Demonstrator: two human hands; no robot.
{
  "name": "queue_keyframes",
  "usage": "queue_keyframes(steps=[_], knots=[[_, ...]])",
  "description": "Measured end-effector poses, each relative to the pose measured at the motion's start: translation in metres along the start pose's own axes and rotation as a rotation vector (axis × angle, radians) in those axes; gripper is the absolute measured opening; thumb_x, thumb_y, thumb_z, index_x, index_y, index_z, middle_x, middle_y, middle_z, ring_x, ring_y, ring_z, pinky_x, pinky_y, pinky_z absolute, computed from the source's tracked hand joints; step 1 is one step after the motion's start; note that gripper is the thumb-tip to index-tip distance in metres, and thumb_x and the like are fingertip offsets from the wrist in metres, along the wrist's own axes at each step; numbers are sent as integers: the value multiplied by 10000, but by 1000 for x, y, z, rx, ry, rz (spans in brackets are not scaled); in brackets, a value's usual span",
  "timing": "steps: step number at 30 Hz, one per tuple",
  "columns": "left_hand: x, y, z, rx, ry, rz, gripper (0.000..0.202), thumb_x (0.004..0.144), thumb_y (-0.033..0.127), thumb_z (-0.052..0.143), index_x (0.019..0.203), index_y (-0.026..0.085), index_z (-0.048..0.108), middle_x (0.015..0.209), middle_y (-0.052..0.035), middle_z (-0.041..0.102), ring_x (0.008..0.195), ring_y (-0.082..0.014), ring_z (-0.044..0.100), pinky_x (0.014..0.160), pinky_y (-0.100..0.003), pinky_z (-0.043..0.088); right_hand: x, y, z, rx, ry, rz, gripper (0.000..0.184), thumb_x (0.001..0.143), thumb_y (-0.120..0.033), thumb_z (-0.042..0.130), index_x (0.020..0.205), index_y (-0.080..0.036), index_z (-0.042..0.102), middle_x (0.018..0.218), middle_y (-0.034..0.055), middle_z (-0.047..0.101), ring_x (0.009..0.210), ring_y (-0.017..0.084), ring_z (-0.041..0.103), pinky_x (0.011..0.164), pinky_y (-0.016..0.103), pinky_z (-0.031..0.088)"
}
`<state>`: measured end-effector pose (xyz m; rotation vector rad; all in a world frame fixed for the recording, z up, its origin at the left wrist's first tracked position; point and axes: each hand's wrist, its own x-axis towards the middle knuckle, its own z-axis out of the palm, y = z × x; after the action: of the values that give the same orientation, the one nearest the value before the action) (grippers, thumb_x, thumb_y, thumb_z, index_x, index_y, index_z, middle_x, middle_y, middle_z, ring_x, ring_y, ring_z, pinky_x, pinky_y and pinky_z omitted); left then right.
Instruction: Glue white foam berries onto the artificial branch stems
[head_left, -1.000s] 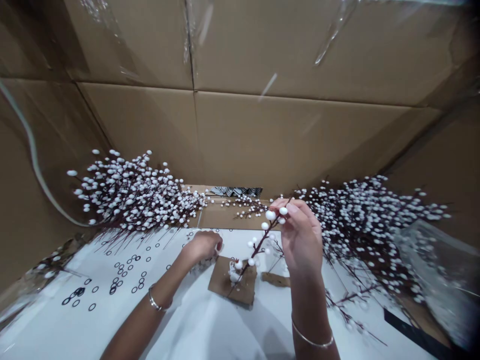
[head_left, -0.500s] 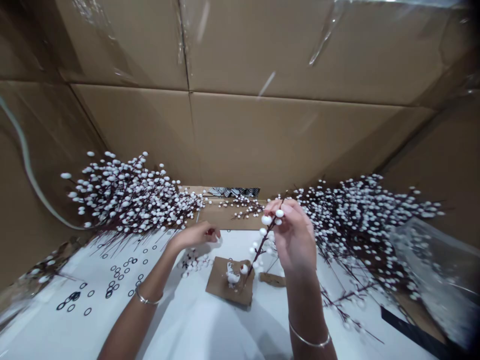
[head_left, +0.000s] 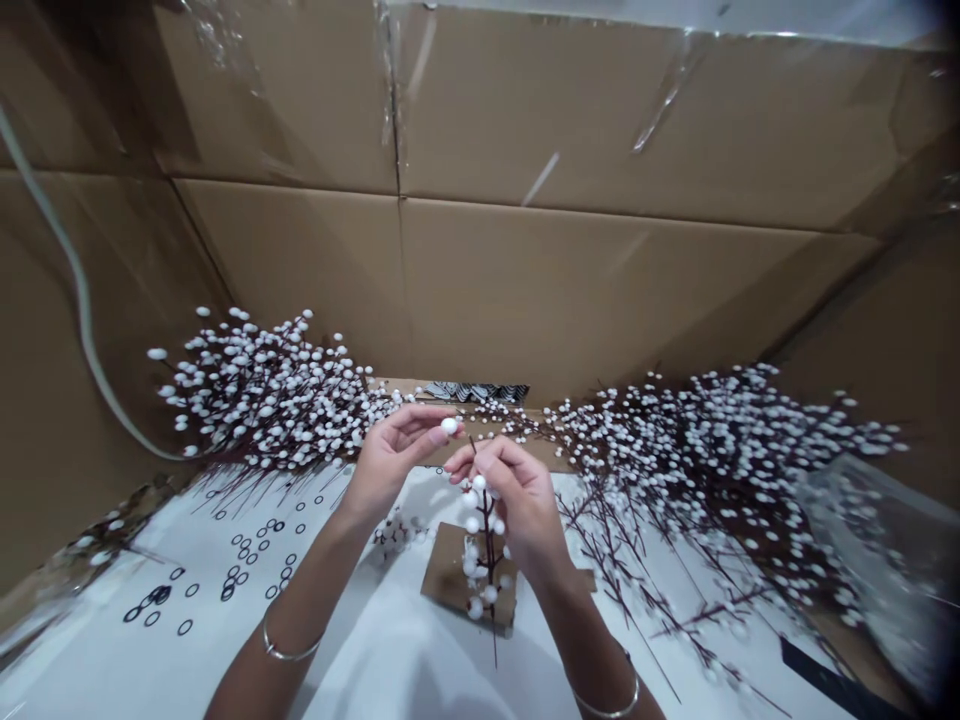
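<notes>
My left hand (head_left: 394, 455) pinches a single white berry (head_left: 449, 426) between thumb and fingers. Just right of it, my right hand (head_left: 517, 485) is closed on a dark berry stem (head_left: 489, 545) with white berries along it. The bare upper tip of this stem pokes out above my right fingers, close to the loose berry but apart from it. Its lower end hangs over a brown cardboard piece (head_left: 442, 575), which has a white blob on it, partly covered by the stem. Behind my left wrist lies a small heap of loose berries (head_left: 397, 530).
Piles of berry branches stand at the left (head_left: 262, 390) and right (head_left: 720, 450). Many black rings (head_left: 240, 560) lie on the white table (head_left: 375, 650). A tall cardboard wall (head_left: 600, 290) closes off the back. Clear plastic (head_left: 862, 540) lies at the right.
My left hand has risen from the table and now holds a berry. My right hand has moved left and down with the stem, bringing both hands close together. The view has shifted slightly.
</notes>
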<state>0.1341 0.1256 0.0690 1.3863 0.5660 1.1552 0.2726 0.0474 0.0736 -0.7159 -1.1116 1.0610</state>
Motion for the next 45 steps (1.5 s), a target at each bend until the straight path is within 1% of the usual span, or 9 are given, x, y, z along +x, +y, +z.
queue_keyframes(steps=[3, 7, 12, 15, 24, 33, 39, 42, 45], knots=[[-5, 2, 7, -66, 36, -32, 269, 789, 298, 738, 1019, 177, 670, 1021, -92, 729, 963, -205, 690, 825, -308, 567, -1, 2, 3, -64, 20, -48, 203, 897, -275, 573, 717, -186, 604, 881, 39, 692, 895, 173, 636, 824, 307, 478], [-7, 2, 10, -148, 46, -39, 222, 787, 261, 749, 970, 163, 671, 1016, -83, 739, 941, -173, 697, 846, -273, 558, 0, 2, 3, -122, 51, -94, 192, 892, -258, 581, 718, -186, 617, 929, 47, 696, 904, 169, 640, 807, 295, 491], [-7, -1, 11, -198, 49, -65, 218, 775, 237, 765, 950, 151, 668, 997, -81, 746, 881, -165, 710, 807, -260, 569, 0, 2, 0, -179, 65, -111, 178, 885, -229, 588, 716, -185, 625, 849, 39, 685, 905, 170, 644, 790, 276, 487], [-8, -2, 11, -202, 52, -62, 214, 779, 232, 765, 952, 149, 669, 989, -78, 749, 858, -156, 714, 795, -249, 570, 0, 2, 0, -192, 64, -120, 190, 877, -226, 592, 694, -182, 613, 843, 40, 682, 901, 171, 643, 803, 282, 485], [-9, -2, 14, -158, 83, -46, 230, 768, 246, 776, 947, 144, 674, 967, -81, 751, 862, -161, 717, 773, -229, 573, 2, 2, -1, -209, 75, -105, 198, 864, -256, 604, 680, -182, 603, 837, 50, 685, 896, 183, 644, 807, 299, 490], [-8, -2, 14, -88, 92, -45, 274, 751, 286, 781, 960, 143, 678, 1000, -104, 744, 901, -206, 717, 793, -295, 588, 4, 2, -2, -227, 86, -97, 200, 847, -265, 608, 664, -187, 591, 821, 54, 695, 891, 193, 647, 825, 329, 497], [-10, 3, 15, -24, 98, 27, 174, 757, 238, 772, 908, 187, 703, 952, -54, 754, 901, -187, 718, 812, -287, 586, 3, 0, -3, -244, 78, -93, 186, 850, -229, 601, 670, -186, 596, 815, 49, 691, 861, 176, 646, 798, 304, 496], [-11, 6, 16, 43, 123, 70, 146, 760, 229, 764, 895, 202, 714, 934, -43, 756, 872, -190, 722, 804, -311, 595, 2, -1, -4, -267, 71, -85, 186, 855, -231, 598, 674, -186, 594, 838, 51, 695, 870, 177, 648, 807, 308, 497], [-12, 7, 16, 53, 127, 96, 131, 764, 209, 758, 889, 215, 720, 931, -33, 758, 868, -186, 724, 798, -305, 599, 2, -1, -4, -294, 60, -88, 185, 858, -243, 597, 682, -186, 592, 853, 56, 697, 874, 182, 650, 797, 309, 501]])
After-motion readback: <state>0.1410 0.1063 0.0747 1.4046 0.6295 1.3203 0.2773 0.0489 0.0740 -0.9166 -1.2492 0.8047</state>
